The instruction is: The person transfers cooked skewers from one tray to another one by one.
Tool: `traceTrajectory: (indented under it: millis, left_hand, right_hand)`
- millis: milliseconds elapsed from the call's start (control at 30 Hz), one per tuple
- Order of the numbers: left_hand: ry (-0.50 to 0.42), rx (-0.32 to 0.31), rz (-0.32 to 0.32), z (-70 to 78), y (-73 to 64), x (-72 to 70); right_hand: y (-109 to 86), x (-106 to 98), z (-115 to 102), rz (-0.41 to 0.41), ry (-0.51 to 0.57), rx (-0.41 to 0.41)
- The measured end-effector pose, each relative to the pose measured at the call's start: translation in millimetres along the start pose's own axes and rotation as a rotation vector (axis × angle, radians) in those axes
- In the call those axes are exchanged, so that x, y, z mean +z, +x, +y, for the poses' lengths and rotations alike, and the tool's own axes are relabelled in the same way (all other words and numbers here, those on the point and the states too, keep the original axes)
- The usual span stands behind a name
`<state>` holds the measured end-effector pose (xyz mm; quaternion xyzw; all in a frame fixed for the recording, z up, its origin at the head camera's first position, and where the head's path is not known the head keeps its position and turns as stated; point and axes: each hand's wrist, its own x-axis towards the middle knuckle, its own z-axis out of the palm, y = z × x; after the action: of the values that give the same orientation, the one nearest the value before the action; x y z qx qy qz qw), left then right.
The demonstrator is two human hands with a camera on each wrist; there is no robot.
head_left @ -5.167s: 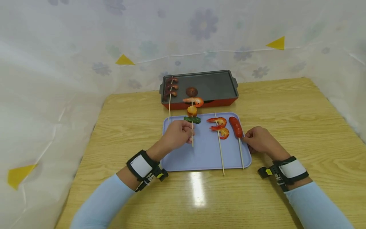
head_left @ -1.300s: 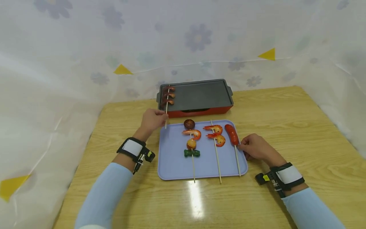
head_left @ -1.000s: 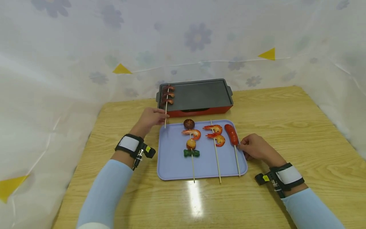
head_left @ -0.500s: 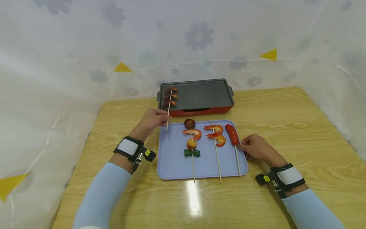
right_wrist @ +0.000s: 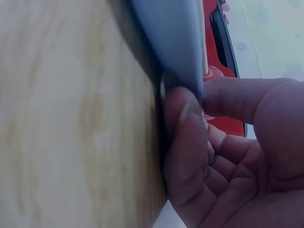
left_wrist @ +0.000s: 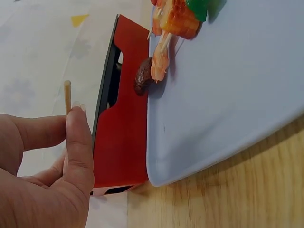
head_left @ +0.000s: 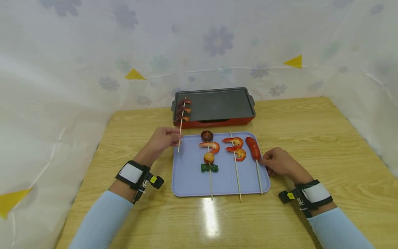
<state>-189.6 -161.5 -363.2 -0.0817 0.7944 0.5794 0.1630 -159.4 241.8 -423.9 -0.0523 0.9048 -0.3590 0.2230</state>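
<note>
In the head view my left hand (head_left: 161,140) pinches the bare stick end of a skewer with three dark brown curled pieces (head_left: 184,110). Those pieces overlap the left end of the griddle (head_left: 220,103). The stick's end (left_wrist: 67,95) pokes up between thumb and finger in the left wrist view. My right hand (head_left: 280,162) grips the right rim of a pale blue tray (head_left: 189,176), its fingertips (right_wrist: 183,102) at the tray's edge in the right wrist view. On the tray lie a mixed skewer (head_left: 209,158), a shrimp skewer (head_left: 237,142) and a sausage skewer (head_left: 253,148).
The griddle has a dark top and a red base, and stands just behind the tray on a wooden table (head_left: 298,131). A flowered sheet (head_left: 217,41) hangs behind and at both sides, with yellow triangles (head_left: 293,61) on it.
My left hand has let go of the mixed skewer, which now lies on the tray. It has taken the brown-piece skewer and drawn it slightly nearer. My right hand stays at the tray rim.
</note>
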Motion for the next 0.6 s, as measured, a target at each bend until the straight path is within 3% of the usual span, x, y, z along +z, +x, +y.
traceTrajectory:
  millis: [233, 600]
  left_hand:
    - [0.001, -0.012, -0.012, -3.1, -11.3, 2.3]
    - [-0.044, 0.022, -0.051, -11.5, -37.2, 11.1]
  right_hand:
    - [-0.5, 0, 0, -0.007, 0.017, -0.009]
    - [-2.4, -1, -2, -0.004, 0.017, -0.018]
